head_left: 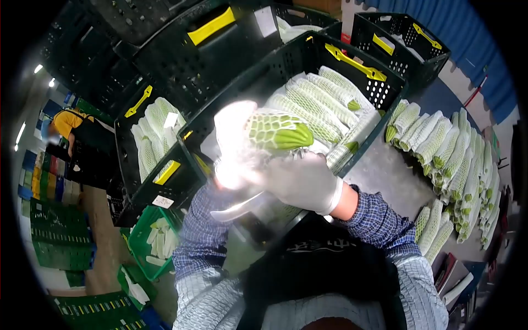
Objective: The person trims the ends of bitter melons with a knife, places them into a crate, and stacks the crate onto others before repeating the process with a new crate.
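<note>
My left hand (234,157), gloved and washed out by glare, is wrapped around a ridged green gourd (283,135) in a white foam net. The gourd's bare green end sticks out toward the right. Close below it, my right hand (305,181), in a white glove, is closed with its fingers near that end. A curved knife blade (239,209) juts out to the left from under my right hand; its handle is hidden. Just beyond my hands, a dark crate (291,58) with yellow handles holds several netted gourds (324,104).
More netted gourds (454,159) are piled on the metal table (371,170) at right. Another dark crate (124,165) of gourds stands left, above a green basket (146,256) with pale pieces. A person (69,124) in yellow is far left.
</note>
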The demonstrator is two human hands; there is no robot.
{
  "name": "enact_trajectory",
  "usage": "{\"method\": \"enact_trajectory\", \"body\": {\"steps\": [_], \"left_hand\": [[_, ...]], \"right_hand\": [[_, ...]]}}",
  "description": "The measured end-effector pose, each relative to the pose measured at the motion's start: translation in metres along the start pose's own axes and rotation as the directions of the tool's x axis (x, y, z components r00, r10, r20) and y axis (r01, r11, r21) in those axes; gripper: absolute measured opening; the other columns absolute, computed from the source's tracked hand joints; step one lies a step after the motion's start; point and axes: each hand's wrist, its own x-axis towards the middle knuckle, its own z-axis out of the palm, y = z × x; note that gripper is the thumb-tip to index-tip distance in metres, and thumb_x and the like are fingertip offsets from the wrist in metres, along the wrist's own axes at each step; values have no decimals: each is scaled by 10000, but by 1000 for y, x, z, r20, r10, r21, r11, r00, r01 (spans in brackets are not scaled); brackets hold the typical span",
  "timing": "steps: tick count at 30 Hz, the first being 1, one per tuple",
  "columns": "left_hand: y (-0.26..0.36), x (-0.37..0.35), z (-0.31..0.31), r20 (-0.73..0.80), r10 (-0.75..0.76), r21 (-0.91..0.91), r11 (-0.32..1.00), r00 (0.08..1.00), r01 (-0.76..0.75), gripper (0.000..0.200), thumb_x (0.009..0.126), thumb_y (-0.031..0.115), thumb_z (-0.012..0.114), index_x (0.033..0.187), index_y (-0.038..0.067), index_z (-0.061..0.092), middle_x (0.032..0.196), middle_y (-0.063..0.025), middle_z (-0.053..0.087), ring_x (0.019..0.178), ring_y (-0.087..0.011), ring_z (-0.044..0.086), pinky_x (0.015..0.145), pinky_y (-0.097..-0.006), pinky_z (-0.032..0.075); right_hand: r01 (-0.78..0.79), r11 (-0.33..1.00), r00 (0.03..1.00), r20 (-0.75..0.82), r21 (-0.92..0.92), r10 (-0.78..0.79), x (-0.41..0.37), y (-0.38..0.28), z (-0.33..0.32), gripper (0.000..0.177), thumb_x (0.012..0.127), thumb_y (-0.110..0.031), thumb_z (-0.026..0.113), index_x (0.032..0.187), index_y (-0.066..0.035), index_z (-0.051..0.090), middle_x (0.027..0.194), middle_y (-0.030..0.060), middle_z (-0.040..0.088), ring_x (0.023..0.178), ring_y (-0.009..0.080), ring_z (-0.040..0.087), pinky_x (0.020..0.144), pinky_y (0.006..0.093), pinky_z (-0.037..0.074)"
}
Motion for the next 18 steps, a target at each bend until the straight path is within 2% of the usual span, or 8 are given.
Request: {"method": "enact_trajectory", "body": {"steps": [2, 5, 7, 8, 9, 11, 14, 18], "left_hand": [[3, 7, -3, -41, 133, -35, 990, 990, -134, 664, 736, 260, 750, 1297, -3, 511, 1170, -183, 593, 1047, -347, 573, 895, -436, 470], [2, 6, -4, -19, 65, -278, 958, 998, -67, 678, 764, 253, 773, 1321, -14, 493, 1280, -183, 542, 1118, -310, 567, 956, -413, 479], [3, 2, -1, 106, -202, -702, 678, 974, 217, 764, 760, 309, 821, 1343, -30, 460, 1348, -177, 502, 1188, -243, 546, 997, -367, 480], [2, 8, -4, 62, -115, -600, 789, 991, 129, 747, 782, 280, 810, 1358, -25, 445, 1356, -172, 500, 1171, -236, 558, 996, -351, 485], [1, 14, -6, 18, -27, -483, 875, 999, 32, 731, 804, 251, 799, 1374, -19, 430, 1363, -167, 497, 1154, -228, 570, 994, -335, 489], [9, 16, 0, 45, -234, -660, 723, 971, 205, 617, 843, 149, 757, 1356, -6, 452, 1299, -150, 546, 1132, -209, 581, 972, -331, 496], [0, 19, -5, 133, -264, -269, 918, 955, 291, 536, 889, 71, 694, 1352, -21, 440, 1188, -122, 588, 1097, -194, 588, 938, -323, 509], [8, 22, -3, 220, -404, -658, 611, 888, 441, 576, 862, 66, 708, 1364, -14, 436, 1263, -144, 512, 1157, -229, 540, 983, -333, 478]], "right_hand": [[-9, 998, 996, -85, 59, 14, -5, -5, 15, 410, 913, -212, 533, 1318, -255, 577, 707, -74, 562, 518, 85, 552, 464, 234, 434], [-32, 978, 992, -111, 205, 55, -14, -9, 13, 316, 837, -211, 601, 1145, -248, 666, 680, -47, 523, 519, 124, 540, 478, 267, 445], [20, 991, 988, -154, 134, 1, -4, 3, -13, 248, 821, -260, 634, 1066, -231, 665, 640, -54, 497, 501, 123, 532, 460, 276, 437], [-64, 990, 994, -83, 122, 74, -4, 3, -17, 255, 770, -304, 696, 1005, -213, 655, 608, -61, 516, 513, 121, 563, 476, 281, 459], [-133, 948, 990, -12, 289, 143, -1, 7, -28, 342, 752, -238, 706, 1087, -184, 663, 589, -29, 534, 490, 143, 552, 460, 293, 446], [-145, 889, 979, -65, 434, 192, -2, 15, -36, 453, 757, -175, 709, 1200, -96, 652, 563, 23, 556, 465, 171, 546, 449, 313, 434], [-219, 903, 912, -251, 370, 325, -3, 14, -41, 617, 802, -195, 676, 1322, 99, 524, 554, 64, 529, 447, 215, 509, 482, 321, 446], [-293, 884, 892, -228, 364, 389, -2, 15, -51, 656, 819, -233, 655, 1374, 78, 494, 836, 134, 630, 614, 199, 619, 572, 292, 516]]}}
